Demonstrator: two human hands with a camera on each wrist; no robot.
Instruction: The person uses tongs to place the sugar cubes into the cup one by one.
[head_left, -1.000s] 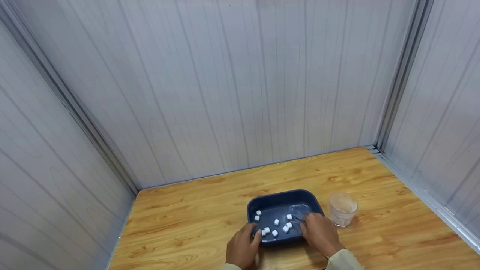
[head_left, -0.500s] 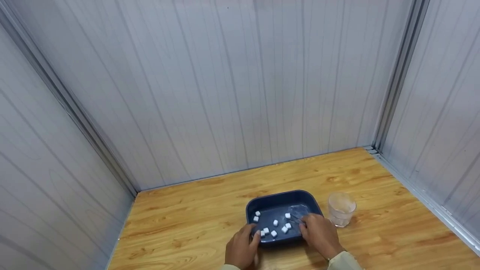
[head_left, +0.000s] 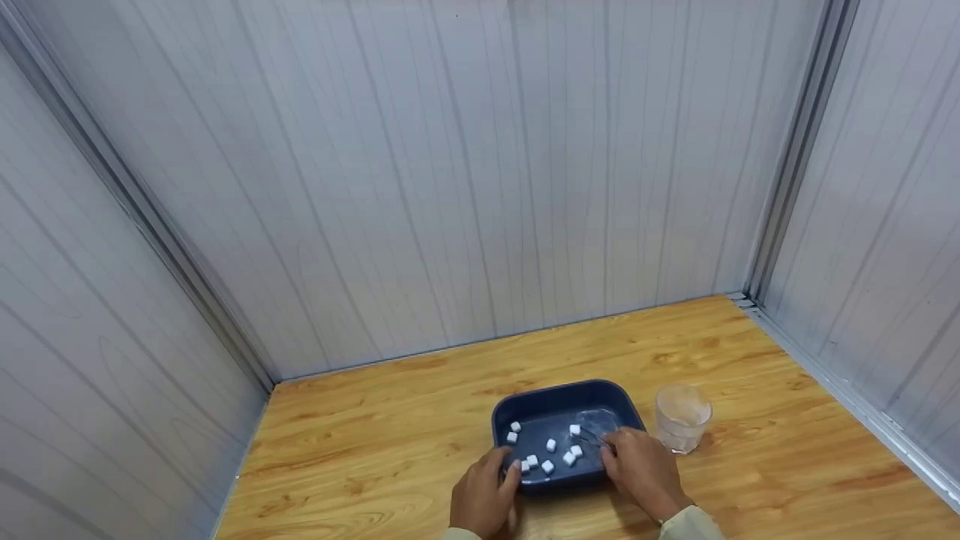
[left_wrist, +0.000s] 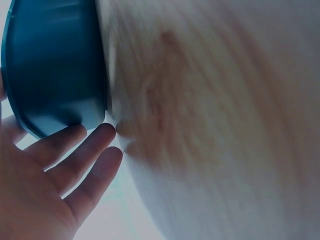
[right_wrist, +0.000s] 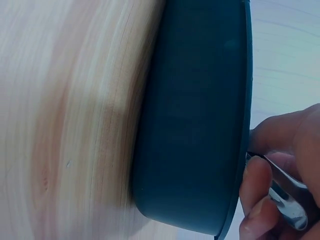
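My right hand (head_left: 643, 466) pinches a pair of metal tweezers (right_wrist: 289, 197) above the right side of a dark blue rectangular dish (head_left: 551, 395). The tweezers' tips reach a small white cube (head_left: 575, 430) inside; whether they grip it is too small to tell. Several similar white cubes (head_left: 551, 445) are scattered over the dish's floor. My left hand (head_left: 484, 493) rests against the dish's near left corner, thumb at the rim. In the left wrist view, its extended fingers (left_wrist: 95, 172) lie along the outer wall, tips near the tabletop.
A clear drinking glass (head_left: 683, 418) stands just right of the dish, close to my right hand. The wood-grain table (head_left: 390, 442) is bounded by a pale panelled wall (head_left: 480, 187) at the back and others at the sides.
The cube at the tweezers' tips has shifted slightly toward the back of the dish, relative to the other cubes. My left hand keeps its place at the corner.
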